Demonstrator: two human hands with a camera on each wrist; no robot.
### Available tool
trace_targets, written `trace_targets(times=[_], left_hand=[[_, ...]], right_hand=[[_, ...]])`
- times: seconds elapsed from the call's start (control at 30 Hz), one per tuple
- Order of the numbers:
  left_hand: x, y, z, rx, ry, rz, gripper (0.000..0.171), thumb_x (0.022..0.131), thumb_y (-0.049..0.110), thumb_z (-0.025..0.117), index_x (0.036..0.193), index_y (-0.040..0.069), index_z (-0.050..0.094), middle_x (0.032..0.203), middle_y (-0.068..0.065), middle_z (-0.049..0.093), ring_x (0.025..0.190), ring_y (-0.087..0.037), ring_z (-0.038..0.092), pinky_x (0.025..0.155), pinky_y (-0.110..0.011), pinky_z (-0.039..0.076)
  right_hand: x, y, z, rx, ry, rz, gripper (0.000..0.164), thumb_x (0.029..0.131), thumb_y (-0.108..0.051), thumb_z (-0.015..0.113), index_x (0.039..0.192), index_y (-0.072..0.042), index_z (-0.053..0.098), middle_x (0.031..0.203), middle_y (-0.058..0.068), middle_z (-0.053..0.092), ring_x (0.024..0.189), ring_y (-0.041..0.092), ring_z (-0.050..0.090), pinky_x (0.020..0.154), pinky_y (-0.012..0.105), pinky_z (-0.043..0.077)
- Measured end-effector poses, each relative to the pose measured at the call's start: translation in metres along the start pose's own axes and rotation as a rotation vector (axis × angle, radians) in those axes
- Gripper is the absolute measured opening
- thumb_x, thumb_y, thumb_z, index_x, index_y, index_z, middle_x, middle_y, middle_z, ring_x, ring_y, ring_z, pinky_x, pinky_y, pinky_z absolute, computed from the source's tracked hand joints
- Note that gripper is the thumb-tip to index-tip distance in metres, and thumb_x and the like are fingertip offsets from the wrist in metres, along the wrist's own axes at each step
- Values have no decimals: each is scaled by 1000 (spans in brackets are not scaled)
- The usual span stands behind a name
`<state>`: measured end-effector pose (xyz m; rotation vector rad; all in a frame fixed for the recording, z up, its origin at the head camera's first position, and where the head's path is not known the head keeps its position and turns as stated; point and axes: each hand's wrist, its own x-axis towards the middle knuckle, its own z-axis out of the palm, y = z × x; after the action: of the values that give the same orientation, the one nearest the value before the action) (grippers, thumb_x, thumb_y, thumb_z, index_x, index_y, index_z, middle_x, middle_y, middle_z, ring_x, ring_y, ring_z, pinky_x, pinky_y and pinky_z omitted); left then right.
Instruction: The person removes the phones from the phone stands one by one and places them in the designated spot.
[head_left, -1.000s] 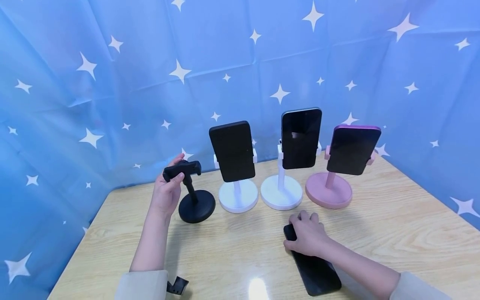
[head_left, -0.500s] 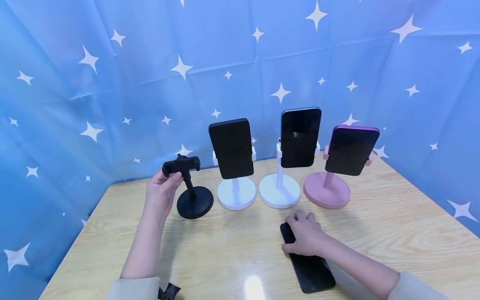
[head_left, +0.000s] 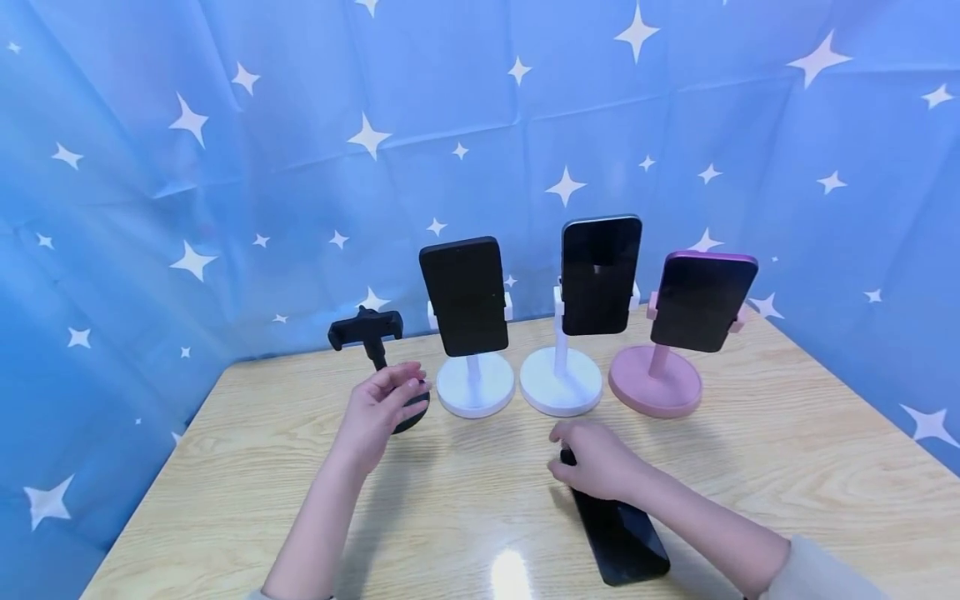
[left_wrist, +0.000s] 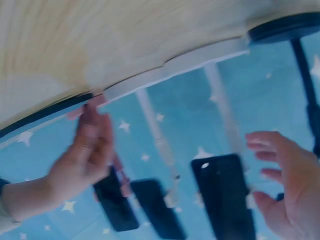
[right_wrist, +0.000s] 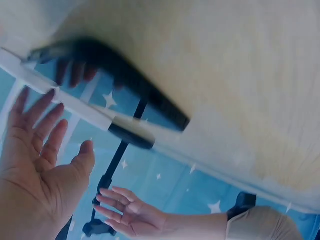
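Note:
My left hand [head_left: 378,417] is held in the air with its fingers loosely bent and nothing in them. It overlaps the base of the black phone stand [head_left: 366,327], whose clamp has no phone. Over the far end of a black phone [head_left: 621,537] lying on the table hovers my right hand [head_left: 600,462]. In the right wrist view, the fingers of the right hand [right_wrist: 37,165] are spread and relaxed, apart from the dark phone [right_wrist: 135,82]. The left hand [left_wrist: 295,185] also shows loose fingers in the left wrist view.
Two white stands [head_left: 476,396] [head_left: 561,392] and a pink stand [head_left: 657,392] stand in a row at the back, each with a dark phone upright in its clamp. A blue star-printed cloth [head_left: 450,100] hangs behind the wooden table [head_left: 225,483].
My left hand has let go of the black stand's clamp and moved down and right. My right hand has come off the lying phone, its fingers rising from the phone's edges.

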<state>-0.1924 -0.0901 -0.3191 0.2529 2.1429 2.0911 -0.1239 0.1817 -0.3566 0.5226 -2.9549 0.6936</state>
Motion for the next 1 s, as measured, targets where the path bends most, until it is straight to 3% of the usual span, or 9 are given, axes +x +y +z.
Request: trace_targets(times=[0.17, 0.33, 0.6, 0.8, 1.0], left_hand=[[1, 7, 22, 136, 29, 80, 49, 94, 14, 51, 140, 12, 34, 134, -9, 46, 120, -23, 48, 92, -33, 45], [8, 15, 38, 194, 57, 130, 57, 94, 17, 52, 144, 18, 25, 139, -6, 40, 125, -19, 44, 97, -34, 39], [24, 16, 50, 125, 177, 234, 51, 97, 13, 43, 144, 15, 26, 144, -6, 34, 128, -17, 39, 100, -30, 36], [35, 18, 52, 113, 174, 311, 44, 99, 13, 36, 143, 17, 30, 138, -5, 42, 121, -18, 47, 99, -34, 39], [40, 19, 52, 82, 144, 332, 44, 99, 7, 37, 141, 19, 35, 132, -5, 46, 115, -20, 51, 97, -33, 41]], right_hand=[[18, -13, -10, 210, 88, -53, 23, 86, -8, 58, 103, 7, 60, 81, 4, 64, 73, 13, 60, 66, 26, 51], [36, -33, -22, 292, 241, -26, 27, 89, -8, 56, 111, 7, 57, 90, 10, 66, 80, 19, 64, 74, 31, 53], [65, -50, -34, 408, 476, -44, 35, 89, -4, 55, 119, 12, 49, 110, 25, 60, 101, 32, 60, 86, 38, 48], [83, -51, -33, 463, 579, -101, 35, 92, 0, 49, 124, 13, 44, 116, 26, 56, 105, 33, 58, 88, 39, 47], [94, -49, -33, 426, 643, -135, 37, 92, 4, 46, 127, 15, 41, 110, 27, 56, 98, 34, 59, 84, 42, 50]])
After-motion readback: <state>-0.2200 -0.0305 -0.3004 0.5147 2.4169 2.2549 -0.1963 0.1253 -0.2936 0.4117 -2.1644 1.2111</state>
